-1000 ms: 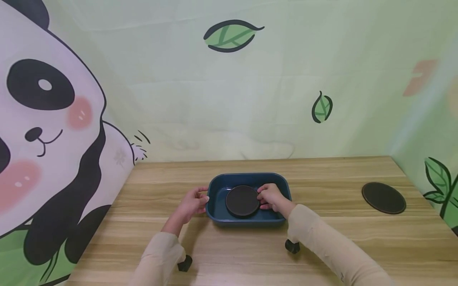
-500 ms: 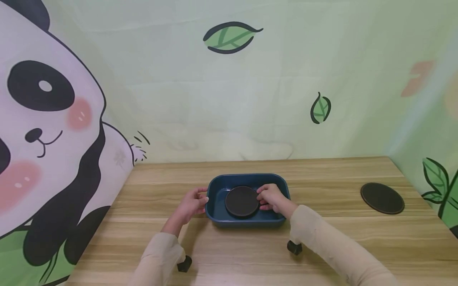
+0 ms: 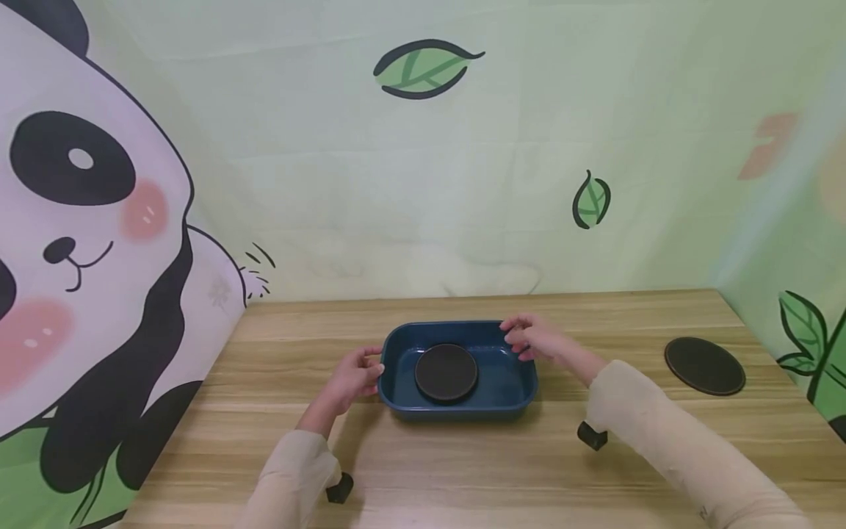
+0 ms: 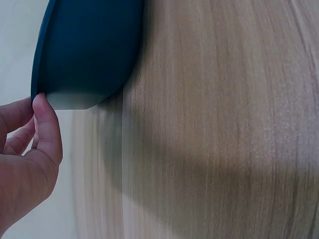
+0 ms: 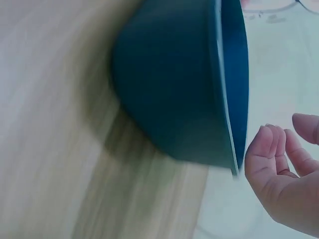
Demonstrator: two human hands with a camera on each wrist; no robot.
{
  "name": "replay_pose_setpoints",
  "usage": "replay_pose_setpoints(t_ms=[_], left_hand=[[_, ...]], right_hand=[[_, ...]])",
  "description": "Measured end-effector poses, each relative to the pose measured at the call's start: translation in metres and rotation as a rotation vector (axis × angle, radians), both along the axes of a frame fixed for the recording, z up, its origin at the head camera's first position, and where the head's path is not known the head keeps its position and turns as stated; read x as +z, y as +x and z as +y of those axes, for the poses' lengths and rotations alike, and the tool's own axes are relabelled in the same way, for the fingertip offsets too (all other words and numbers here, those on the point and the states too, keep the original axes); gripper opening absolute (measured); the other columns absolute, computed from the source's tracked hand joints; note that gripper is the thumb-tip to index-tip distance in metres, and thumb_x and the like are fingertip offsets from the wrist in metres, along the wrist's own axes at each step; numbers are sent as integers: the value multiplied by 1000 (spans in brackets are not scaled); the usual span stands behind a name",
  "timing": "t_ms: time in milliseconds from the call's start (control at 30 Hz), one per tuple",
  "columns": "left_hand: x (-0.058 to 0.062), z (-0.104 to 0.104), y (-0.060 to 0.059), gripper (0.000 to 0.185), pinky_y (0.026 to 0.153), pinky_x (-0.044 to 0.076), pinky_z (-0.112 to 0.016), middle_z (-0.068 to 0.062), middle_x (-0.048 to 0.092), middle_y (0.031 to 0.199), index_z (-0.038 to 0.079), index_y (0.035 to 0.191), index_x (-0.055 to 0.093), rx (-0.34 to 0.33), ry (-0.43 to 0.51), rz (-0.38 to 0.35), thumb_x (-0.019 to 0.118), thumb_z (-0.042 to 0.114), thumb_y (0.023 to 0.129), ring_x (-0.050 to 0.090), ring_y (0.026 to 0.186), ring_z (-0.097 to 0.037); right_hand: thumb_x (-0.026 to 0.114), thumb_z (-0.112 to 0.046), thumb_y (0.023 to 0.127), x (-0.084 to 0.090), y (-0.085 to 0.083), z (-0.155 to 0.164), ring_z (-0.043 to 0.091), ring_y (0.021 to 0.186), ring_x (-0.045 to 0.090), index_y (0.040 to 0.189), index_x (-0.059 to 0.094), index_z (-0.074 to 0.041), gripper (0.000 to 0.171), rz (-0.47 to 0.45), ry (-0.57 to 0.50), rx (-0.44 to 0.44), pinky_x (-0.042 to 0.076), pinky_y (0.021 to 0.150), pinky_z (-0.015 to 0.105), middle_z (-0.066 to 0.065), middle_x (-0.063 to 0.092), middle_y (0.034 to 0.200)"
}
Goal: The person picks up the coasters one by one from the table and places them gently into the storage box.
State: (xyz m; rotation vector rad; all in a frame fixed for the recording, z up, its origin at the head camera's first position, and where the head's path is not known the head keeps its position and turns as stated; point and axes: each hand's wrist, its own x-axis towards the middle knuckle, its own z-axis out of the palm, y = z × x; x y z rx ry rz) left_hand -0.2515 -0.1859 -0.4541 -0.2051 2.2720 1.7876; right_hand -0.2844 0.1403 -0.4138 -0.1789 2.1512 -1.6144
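Between left hand [image 3: 352, 380], pinching pan [image 3: 500, 376] rim, and right hand [image 3: 537, 339], thumb apart — black disc [image 3: 446, 372]

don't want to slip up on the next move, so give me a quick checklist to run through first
1. Left grip on the blue pan: ok, pinching its left rim.
2. Right grip empty: ok, near the far right corner, holding nothing.
3. Pan upright on the table: ok.
4. Black disc inside the pan: ok, left of middle.
5. Other disc inside too: not ok, on the table, right of the pan.
6. Anything under the inside disc: cannot tell.
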Motion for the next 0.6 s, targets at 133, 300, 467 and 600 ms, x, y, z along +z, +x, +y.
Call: replay_pose_setpoints(t_ms=[133, 300, 467, 600], left_hand=[[0, 0, 0, 36, 55, 46, -22, -6, 45, 85, 2, 122, 46, 1, -4, 3, 50, 1, 86, 52, 66, -12], [0, 0, 0, 36, 55, 46, -21, -5, 44, 85, 1, 122, 45, -9, -6, 11, 49, 1, 87, 52, 66, -12], [0, 0, 0, 36, 56, 46, -22, -5, 45, 85, 1, 122, 45, -8, -9, 6, 49, 1, 87, 53, 67, -13], [0, 0, 0, 36, 56, 46, -22, -6, 45, 85, 2, 122, 45, -3, -11, -2, 49, 1, 87, 53, 67, -13]], right_hand=[[48, -7, 86, 5, -4, 23, 13, 69, 49, 120, 38, 9, 39, 53, 32, -37, 47, 61, 25, 0, 50, 83], [47, -11, 88, 9, -5, 51, 13, 77, 49, 120, 41, 7, 37, 135, 116, -83, 46, 69, 27, 9, 52, 97], [45, -12, 89, 8, -3, 76, 17, 86, 49, 121, 41, 8, 37, 214, 197, -128, 44, 70, 26, 19, 50, 107], [45, -13, 90, 5, -1, 96, 25, 95, 48, 120, 42, 8, 37, 274, 277, -166, 43, 70, 25, 25, 48, 113]])
